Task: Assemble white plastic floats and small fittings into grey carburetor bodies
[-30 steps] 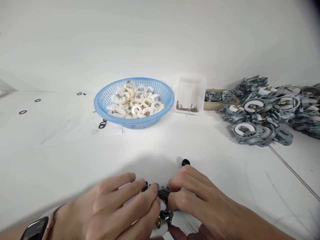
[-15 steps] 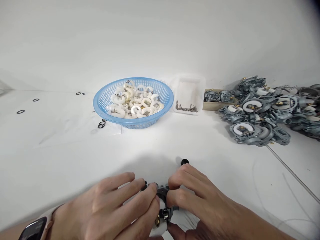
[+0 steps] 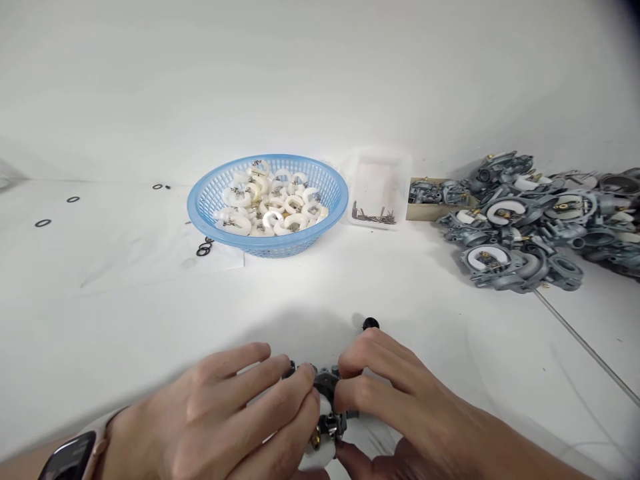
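A grey metal carburetor (image 3: 327, 381) lies low in the view between both hands, largely covered by fingers. Part of its white float (image 3: 320, 455) and a brass fitting (image 3: 315, 438) show beside the left fingers. My left hand (image 3: 235, 413) is closed over the carburetor's left side. From the right, my right hand (image 3: 390, 393) grips it with bent fingers, the thumb low by the float. Whether the right fingertips pinch a small part is hidden. Just beyond the right knuckles sits a round black knob (image 3: 371, 323).
A blue basket (image 3: 193, 207) holds several white floats. Right of it stands a clear plastic tray (image 3: 403, 187) with thin metal pins. Several carburetors (image 3: 500, 260) are heaped at the right, and a thin rod (image 3: 585, 343) runs from them. Black rubber rings (image 3: 203, 249) lie at left.
Both hands stay on the carburetor in nearly the same grip. The whole view has shifted very slightly; nothing has been let go.
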The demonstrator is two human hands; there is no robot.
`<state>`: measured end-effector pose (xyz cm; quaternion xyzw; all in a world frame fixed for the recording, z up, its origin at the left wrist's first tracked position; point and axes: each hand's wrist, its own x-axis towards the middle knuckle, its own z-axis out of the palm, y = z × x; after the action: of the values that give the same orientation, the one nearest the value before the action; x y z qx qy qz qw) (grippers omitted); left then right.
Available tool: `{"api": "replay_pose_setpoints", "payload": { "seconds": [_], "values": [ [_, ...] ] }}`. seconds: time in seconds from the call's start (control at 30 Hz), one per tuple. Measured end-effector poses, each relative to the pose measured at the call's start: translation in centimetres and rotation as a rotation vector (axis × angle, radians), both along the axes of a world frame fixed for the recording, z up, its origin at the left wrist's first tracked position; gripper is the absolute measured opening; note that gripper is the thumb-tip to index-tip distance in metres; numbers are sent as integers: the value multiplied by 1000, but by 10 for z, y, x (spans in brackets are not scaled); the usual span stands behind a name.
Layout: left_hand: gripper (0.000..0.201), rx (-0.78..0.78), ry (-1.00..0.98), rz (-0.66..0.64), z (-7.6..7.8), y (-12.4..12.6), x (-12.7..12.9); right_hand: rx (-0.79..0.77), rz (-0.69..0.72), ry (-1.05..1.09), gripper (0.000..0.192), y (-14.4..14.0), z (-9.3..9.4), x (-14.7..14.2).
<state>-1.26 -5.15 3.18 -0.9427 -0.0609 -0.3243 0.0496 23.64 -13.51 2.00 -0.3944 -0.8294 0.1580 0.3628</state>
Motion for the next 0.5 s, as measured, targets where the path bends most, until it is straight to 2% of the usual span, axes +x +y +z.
{"api": "replay_pose_setpoints", "payload": {
  "seconds": [0.13,0.23,0.27,0.33,0.5],
  "values": [
    [18,-32,63,-31,5,2,-5,-19,-4,18,22,1,1,-1],
    [21,-13,55,-63,7,6,-4,-24,-3,22,22,2,1,-1],
    [27,12,-13,-107,7,8,-2,-26,-1,20,21,2,1,0],
    [30,-33,37,-69,6,10,0,-36,3,15,21,2,0,0],
    [35,-39,-27,-132,3,12,5,-67,17,6,20,0,2,2]
  ]
}}
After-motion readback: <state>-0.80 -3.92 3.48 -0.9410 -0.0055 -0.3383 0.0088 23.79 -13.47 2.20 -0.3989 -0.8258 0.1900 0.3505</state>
